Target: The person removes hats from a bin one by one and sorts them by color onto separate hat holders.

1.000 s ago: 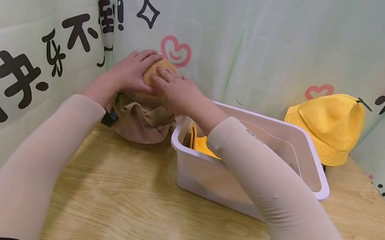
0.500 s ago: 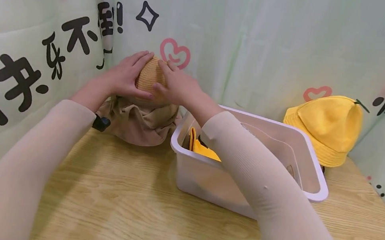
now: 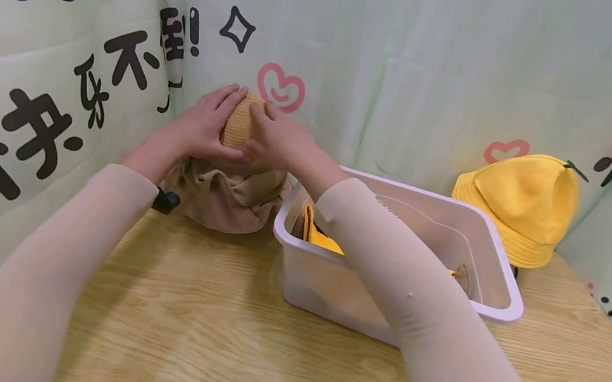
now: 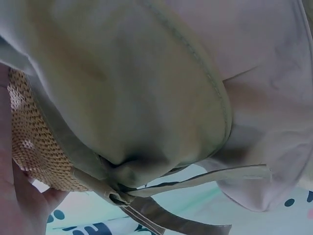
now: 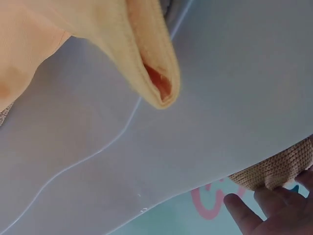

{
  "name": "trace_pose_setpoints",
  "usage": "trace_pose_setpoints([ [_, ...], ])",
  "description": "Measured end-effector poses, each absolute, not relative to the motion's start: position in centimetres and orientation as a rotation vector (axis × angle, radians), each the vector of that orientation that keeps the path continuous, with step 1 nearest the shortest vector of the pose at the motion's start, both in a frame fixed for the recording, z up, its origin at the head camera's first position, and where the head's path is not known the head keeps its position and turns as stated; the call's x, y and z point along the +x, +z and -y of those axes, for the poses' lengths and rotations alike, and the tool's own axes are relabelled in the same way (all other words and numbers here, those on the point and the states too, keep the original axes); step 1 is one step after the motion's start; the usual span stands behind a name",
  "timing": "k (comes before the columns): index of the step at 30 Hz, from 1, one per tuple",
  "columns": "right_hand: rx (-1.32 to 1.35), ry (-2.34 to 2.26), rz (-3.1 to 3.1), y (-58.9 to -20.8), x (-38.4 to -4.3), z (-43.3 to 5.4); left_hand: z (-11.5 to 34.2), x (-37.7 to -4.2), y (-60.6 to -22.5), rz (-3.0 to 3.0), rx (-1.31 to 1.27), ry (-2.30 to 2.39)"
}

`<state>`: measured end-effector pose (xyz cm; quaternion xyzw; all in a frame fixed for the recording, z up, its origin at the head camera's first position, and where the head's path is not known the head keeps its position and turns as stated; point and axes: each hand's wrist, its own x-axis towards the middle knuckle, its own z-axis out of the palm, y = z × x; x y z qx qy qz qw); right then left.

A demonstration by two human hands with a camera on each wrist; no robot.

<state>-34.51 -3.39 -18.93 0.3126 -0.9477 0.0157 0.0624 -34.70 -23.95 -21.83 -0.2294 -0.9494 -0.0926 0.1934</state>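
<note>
At the back left of the table, a sun hat (image 3: 240, 122) has a tan woven crown and a soft beige-brown cloth brim hanging in folds below it. My left hand (image 3: 204, 122) holds the crown's left side, thumb across the front and fingers over the top. On the right side, my right hand (image 3: 282, 140) grips the crown with bent fingers. The left wrist view shows the cloth brim (image 4: 137, 88) large, with narrow fabric ties (image 4: 210, 177) dangling at the base of the crown. Fingertips press the woven crown (image 5: 279, 170) in the right wrist view.
A pale plastic bin (image 3: 343, 307) stands right of the sun hat, under my right forearm. Yellow cloth (image 3: 323, 239) lies inside it. Behind the bin's right end is a yellow bucket hat (image 3: 522, 205). Printed curtains (image 3: 441, 74) border the wooden table (image 3: 197, 330).
Both hands stay on the crown. Since one second ago the right hand has shifted slightly left and down, showing more of the crown's front; over the last half second little has moved.
</note>
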Motion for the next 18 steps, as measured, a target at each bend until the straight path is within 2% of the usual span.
trace_pose_setpoints([
  [6,0.972,0.073,2.900,-19.3,-34.4,3.1,24.2,-33.8,-22.0,2.688,-0.632,-0.305],
  [12,1.031,0.079,2.925,-19.2,-34.1,2.5,23.9,-30.0,-22.1,2.678,-0.572,-0.421],
  [18,1.051,0.081,2.936,-18.8,-34.2,2.2,24.5,-27.0,-24.6,2.541,-0.732,-0.211],
])
